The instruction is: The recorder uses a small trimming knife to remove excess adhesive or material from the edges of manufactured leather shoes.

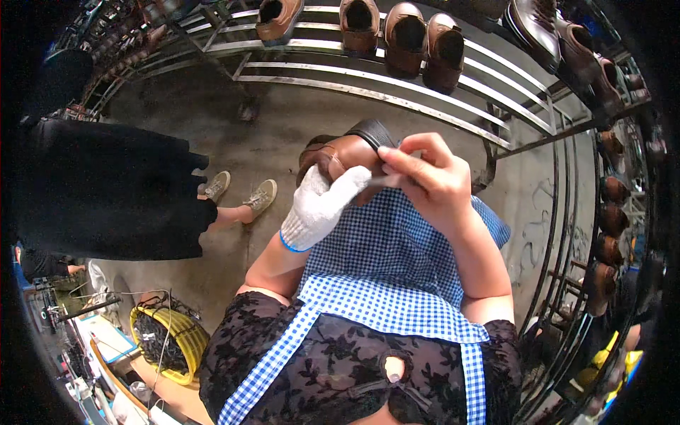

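Bare right hand [430,178] pinched shut on a thin pale tool [388,180], tip pressed to the brown shoe [345,157] — gloved left hand [322,202], white knit with a blue cuff, curled closed around that shoe from the left, holding it up just above the blue checked apron [397,248]. Beyond, on the far side, a metal rack [397,74] bearing more brown shoes [425,46]; off to the left, a person in black [106,191] standing on the concrete floor [234,120], a yellow basket [168,343] near the lower left.
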Available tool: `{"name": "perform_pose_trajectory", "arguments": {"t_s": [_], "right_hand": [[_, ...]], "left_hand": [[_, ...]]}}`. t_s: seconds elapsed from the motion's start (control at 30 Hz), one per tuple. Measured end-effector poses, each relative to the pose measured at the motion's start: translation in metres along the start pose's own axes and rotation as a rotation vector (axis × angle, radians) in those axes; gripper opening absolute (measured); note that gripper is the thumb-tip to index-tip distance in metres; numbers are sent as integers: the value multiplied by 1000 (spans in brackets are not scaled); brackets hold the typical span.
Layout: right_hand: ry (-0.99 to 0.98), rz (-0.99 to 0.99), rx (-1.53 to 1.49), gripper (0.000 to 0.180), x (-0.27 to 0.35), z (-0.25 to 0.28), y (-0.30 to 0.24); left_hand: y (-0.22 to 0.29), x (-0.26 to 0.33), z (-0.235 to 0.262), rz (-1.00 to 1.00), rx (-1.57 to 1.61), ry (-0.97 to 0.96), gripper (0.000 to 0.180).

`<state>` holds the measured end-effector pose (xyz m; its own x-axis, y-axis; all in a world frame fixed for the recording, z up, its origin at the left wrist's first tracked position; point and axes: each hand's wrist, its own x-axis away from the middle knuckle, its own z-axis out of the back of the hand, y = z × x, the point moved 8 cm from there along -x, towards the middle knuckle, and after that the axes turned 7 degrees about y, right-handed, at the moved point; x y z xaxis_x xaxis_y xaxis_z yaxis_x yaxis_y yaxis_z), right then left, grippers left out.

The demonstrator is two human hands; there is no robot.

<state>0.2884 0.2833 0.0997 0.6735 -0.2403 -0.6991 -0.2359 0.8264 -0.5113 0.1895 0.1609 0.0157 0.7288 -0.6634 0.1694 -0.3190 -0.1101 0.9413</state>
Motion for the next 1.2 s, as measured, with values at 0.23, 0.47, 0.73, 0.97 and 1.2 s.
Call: {"name": "perform_pose_trajectory", "arguments": {"t_s": [0.23, 0.47, 0.73, 0.97, 1.2], "right_hand": [[-130, 362, 487, 20, 5, -6, -32], [-283, 385, 643, 14, 7, -18, -23], [-22, -113, 473, 22, 15, 21, 81], [-274, -1041, -727, 51, 65, -28, 93], [-186, -1369, -1017, 72, 146, -67, 97]], "left_hand": [[-6, 5, -7, -348, -485, -4, 32], [-15, 1, -16, -476, -732, -79, 34], [2, -3, -2, -85, -56, 58, 30], [3, -6, 0, -101, -301, -42, 28], [-3, 45, -50, -716, -1118, -620, 24]]}}
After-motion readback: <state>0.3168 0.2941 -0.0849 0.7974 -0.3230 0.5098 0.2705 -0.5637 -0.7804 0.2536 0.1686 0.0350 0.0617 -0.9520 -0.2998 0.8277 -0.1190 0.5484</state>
